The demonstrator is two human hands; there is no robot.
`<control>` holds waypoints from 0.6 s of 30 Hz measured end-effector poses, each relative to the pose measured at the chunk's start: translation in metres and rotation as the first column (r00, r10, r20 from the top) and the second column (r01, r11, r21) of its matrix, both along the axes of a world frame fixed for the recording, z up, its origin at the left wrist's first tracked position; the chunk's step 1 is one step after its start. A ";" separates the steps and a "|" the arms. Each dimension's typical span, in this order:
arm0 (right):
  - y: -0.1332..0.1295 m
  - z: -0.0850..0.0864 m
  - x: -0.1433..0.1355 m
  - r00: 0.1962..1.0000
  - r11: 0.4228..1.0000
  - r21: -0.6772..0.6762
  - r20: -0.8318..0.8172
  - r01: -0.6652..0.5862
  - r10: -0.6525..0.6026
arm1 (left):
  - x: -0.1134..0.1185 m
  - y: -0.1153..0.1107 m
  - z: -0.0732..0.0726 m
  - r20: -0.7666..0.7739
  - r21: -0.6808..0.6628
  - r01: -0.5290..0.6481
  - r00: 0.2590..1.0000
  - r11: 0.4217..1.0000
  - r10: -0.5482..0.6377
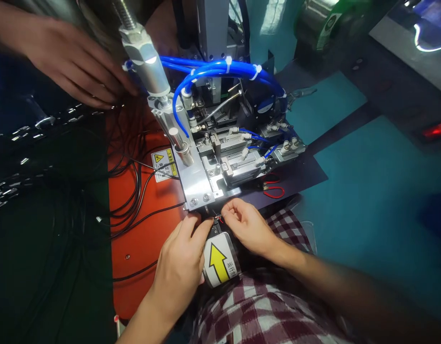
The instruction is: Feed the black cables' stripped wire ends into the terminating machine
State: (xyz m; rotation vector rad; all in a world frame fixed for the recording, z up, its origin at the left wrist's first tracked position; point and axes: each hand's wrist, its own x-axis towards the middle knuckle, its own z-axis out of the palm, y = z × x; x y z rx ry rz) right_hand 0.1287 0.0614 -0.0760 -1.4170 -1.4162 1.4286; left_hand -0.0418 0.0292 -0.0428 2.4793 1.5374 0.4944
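Both hands meet at the near end of a metal pneumatic fixture. My left hand is closed, thumb and forefinger together beside a small metal piece; what they grip is hidden. My right hand pinches by a short red wire, its fingertips curled; whether the wire lies between them is too small to tell. Just below the fingers is a rounded part with a yellow arrow label, close to my lap.
Blue air tubes arch over the fixture, and an upright cylinder rises at its left. Black cables tangle on the orange board. Red-handled pliers lie right of the fixture. Another person's hand reaches in at upper left.
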 end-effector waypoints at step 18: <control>0.001 -0.006 0.010 0.898 0.918 -0.393 -0.421 -0.056 -0.126 | 0.000 0.002 0.004 -0.002 0.084 0.026 1.000 0.996 -0.026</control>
